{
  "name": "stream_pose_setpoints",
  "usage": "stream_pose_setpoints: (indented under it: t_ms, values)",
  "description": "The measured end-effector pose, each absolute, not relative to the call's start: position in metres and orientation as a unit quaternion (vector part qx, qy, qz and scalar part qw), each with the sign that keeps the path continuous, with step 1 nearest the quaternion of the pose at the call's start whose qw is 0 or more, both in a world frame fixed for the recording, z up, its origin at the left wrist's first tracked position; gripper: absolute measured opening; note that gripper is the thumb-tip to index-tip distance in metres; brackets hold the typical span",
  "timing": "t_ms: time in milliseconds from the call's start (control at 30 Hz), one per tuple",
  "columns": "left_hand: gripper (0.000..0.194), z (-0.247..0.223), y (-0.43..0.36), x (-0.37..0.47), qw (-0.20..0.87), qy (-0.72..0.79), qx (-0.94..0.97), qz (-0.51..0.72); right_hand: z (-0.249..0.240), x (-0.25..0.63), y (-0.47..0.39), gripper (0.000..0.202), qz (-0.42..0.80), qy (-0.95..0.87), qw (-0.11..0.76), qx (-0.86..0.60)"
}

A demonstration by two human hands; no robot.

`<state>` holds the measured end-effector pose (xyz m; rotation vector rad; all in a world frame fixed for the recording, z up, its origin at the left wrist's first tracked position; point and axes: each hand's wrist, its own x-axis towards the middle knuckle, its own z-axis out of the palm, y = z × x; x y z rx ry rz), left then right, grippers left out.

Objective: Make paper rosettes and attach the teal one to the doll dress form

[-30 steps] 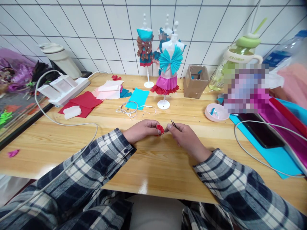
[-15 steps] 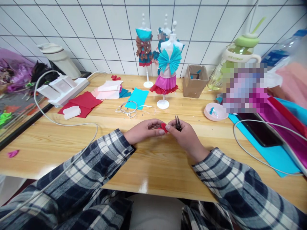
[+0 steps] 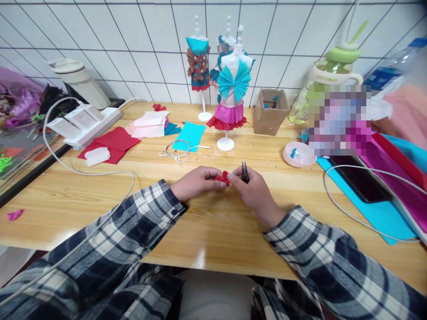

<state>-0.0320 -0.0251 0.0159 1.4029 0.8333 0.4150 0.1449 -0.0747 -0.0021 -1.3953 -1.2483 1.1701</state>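
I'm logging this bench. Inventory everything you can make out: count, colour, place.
tiled wall: 1, white, back
table: 1, wood-coloured, below
dress forms: 3, white, centre back
cardboard box: 1, brown, right of forms
bowl: 1, pink, right
coil: 1, pale, centre
power strip: 1, white, left
tumbler: 1, white, back left
jug: 1, green-topped, back right
bottle: 1, blue-capped, back right
phone: 1, black, right
roll: 1, white, left
cables: count unclear, white, both sides
sheets and scraps: many, mixed colours, both sides
pleated piece: 1, red, centre front
pointed tool: 1, dark, centre front
sleeves: 2, plaid, bottom
left hand: 1, bare, on pleated piece
right hand: 1, bare, holding pointed tool
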Motion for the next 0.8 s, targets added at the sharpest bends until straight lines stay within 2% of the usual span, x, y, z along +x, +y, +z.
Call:
stream_pose_setpoints:
  t_ms: [133,333,467,600,800]
  values:
    - [0.032,0.015,-0.024,-0.031,0.653,0.375,0.622,0.213,-0.002,0.146,-0.074,0.029,0.466,-0.502,0.453,-0.570]
    - [0.028,0.004,-0.024,-0.031,0.661,0.410,0.574,0.255,0.000,0.148,-0.075,0.034,0.486,-0.501,0.443,-0.562]
    - [0.027,-0.001,-0.021,-0.035,0.696,0.406,0.520,0.283,0.004,0.153,-0.077,0.038,0.526,-0.519,0.379,-0.556]
    - [0.026,0.000,-0.019,-0.036,0.713,0.387,0.501,0.302,0.005,0.154,-0.078,0.030,0.560,-0.554,0.292,-0.543]
    - [0.028,0.005,-0.019,-0.034,0.731,0.379,0.471,0.316,0.008,0.153,-0.080,0.033,0.543,-0.590,0.262,-0.538]
